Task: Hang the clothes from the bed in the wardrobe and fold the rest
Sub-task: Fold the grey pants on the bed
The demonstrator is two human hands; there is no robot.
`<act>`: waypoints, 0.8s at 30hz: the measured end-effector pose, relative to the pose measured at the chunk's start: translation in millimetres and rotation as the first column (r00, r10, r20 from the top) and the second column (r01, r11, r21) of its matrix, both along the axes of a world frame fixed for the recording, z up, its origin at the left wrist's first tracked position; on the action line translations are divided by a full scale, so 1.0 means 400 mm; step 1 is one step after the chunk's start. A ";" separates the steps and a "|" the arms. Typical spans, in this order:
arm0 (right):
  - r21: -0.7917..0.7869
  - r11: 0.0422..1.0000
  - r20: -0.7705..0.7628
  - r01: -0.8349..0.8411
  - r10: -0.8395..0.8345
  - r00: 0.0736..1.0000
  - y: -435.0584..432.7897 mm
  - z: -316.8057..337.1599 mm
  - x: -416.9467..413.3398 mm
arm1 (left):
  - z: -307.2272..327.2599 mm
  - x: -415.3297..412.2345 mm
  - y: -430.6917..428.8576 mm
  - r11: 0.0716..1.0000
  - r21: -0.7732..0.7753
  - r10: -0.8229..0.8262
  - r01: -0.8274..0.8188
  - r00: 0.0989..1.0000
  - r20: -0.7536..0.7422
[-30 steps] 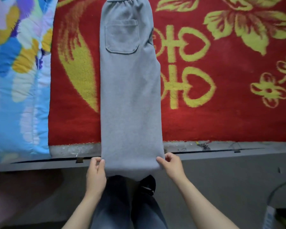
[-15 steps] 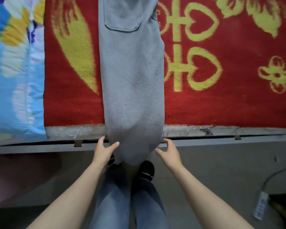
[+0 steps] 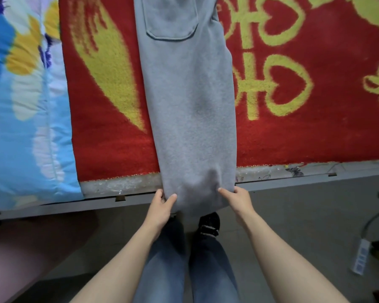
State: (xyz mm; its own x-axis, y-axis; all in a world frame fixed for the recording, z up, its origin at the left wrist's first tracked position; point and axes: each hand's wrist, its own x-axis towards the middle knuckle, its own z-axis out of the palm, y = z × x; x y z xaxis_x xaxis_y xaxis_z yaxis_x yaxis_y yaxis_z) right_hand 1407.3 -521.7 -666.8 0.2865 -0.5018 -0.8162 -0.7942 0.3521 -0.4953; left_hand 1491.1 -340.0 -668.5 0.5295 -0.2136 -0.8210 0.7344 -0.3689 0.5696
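Folding, early stage: grey fleece sweatpants [image 3: 190, 106] apparently doubled lengthwise on red-and-yellow patterned bed blanket [image 3: 315, 138], hem corners pinched by left hand [image 3: 161, 206] and right hand [image 3: 239, 201]; crosswise folds likely pending.

Plain grey sweatpants [image 3: 190, 106]; red blanket [image 3: 315, 138] with yellow hearts and flowers; light blue quilt [image 3: 20, 132] with white, yellow and purple patches.

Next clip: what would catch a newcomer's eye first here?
A pair of grey trousers lies lengthwise down the middle, on a bright red blanket with yellow hearts and flowers. The left hand and right hand pinch their near end at the edge of the bed. A blue flowered quilt lies on the left.
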 end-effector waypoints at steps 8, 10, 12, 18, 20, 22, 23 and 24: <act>0.069 0.998 0.160 0.006 -0.017 0.987 0.029 -0.013 -0.021 | 0.024 -0.010 0.016 0.979 0.039 -0.187 0.203 0.950 -0.250; 0.147 0.989 0.185 0.003 -0.031 0.982 0.039 -0.019 -0.025 | 0.034 -0.014 0.026 0.966 0.025 -0.239 0.259 0.920 -0.311; 0.210 0.977 0.177 -0.034 -0.004 0.984 0.048 -0.019 -0.044 | 0.051 -0.037 0.042 0.969 0.003 -0.235 0.249 0.919 -0.316; 0.185 0.963 0.175 -0.196 0.164 0.971 0.071 -0.013 -0.143 | 0.099 -0.152 0.087 0.985 -0.042 -0.171 0.166 0.969 -0.180; 0.183 0.958 0.203 -0.223 0.185 0.962 0.073 0.002 -0.180 | 0.111 -0.212 0.098 0.994 -0.086 -0.085 0.070 0.980 -0.181; 0.200 0.950 0.227 -0.239 0.192 0.955 0.072 0.016 -0.212 | 0.122 -0.260 0.101 0.985 -0.140 0.068 -0.101 0.973 -0.223; 0.209 0.945 0.232 -0.250 0.200 0.952 0.070 0.027 -0.228 | 0.129 -0.277 0.100 0.971 -0.164 0.128 -0.172 0.960 -0.248; 0.213 0.940 0.227 -0.266 0.217 0.949 0.068 0.042 -0.245 | 0.138 -0.291 0.096 0.954 -0.195 0.168 -0.227 0.946 -0.278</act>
State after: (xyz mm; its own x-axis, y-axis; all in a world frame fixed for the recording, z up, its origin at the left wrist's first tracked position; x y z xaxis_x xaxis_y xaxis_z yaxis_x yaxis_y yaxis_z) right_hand 1309.3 -494.5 -649.9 0.5419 -0.1953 -0.8174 -0.7646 0.2892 -0.5760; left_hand 1374.9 -301.6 -613.2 0.3586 -0.3180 -0.8777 0.9107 -0.0874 0.4038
